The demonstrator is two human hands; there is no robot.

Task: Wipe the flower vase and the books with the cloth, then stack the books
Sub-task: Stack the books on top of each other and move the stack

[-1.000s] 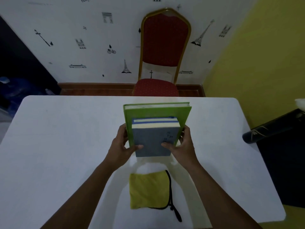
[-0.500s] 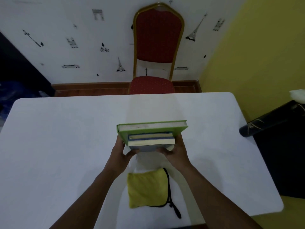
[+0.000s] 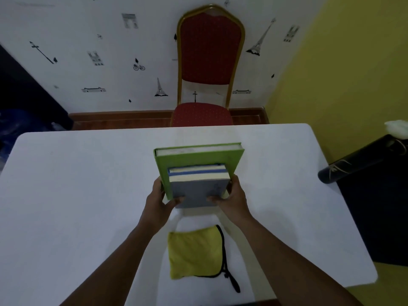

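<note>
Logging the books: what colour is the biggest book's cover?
Bright green cover, clearest in the head view.

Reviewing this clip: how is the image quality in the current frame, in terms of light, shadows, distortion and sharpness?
Head view: dim, bluish light; the table reads grey-blue, with a brighter patch around the cloth. Soft shadows lie under both arms. Wide-angle distortion bows the table's far edge and tilts the walls. The books and both hands, left and right, are fairly sharp; the cover print is unreadable.

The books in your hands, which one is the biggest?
The green book is the biggest. It sits farthest from you, and its cover sticks out above and on both sides of the smaller grey book held in front of it.
</note>
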